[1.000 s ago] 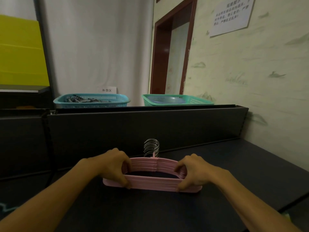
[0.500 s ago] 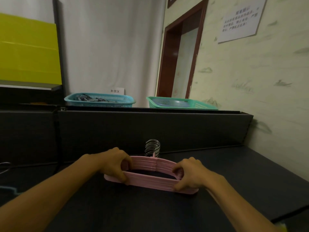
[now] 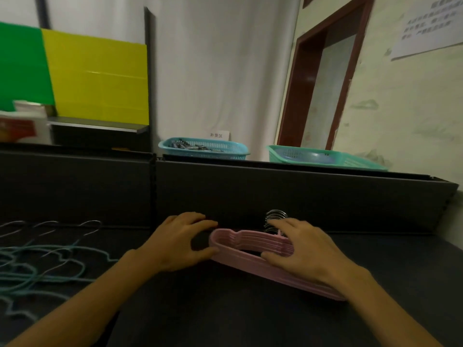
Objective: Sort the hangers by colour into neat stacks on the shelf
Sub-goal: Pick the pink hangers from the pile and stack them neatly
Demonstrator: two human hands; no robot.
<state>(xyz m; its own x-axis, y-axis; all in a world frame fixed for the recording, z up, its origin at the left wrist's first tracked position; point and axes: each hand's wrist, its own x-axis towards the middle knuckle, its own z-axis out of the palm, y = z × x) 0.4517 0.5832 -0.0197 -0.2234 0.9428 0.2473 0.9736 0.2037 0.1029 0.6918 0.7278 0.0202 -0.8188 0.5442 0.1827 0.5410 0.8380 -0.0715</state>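
A stack of pink hangers [image 3: 241,238] lies on the dark shelf [image 3: 225,311], its metal hooks [image 3: 275,216] pointing at the back panel. My left hand [image 3: 179,242] sits at the stack's left end, fingers apart, thumb and fingertips just touching it. My right hand [image 3: 303,250] rests flat over the middle and right part of the stack, fingers spread toward the hooks, thumb against the front bar. Several teal hangers [image 3: 50,259] lie loose and tangled on the shelf at the far left.
A dark back panel [image 3: 288,191] rises behind the shelf. On top of it stand a blue basket [image 3: 205,149] with metal clips and a green basket [image 3: 325,160]. Yellow and green boards [image 3: 97,76] stand at the left. A wall closes the right side.
Both hands have loosened from a closed grip on the pink stack to spread fingers. The view has swung left, so the teal hangers now show.
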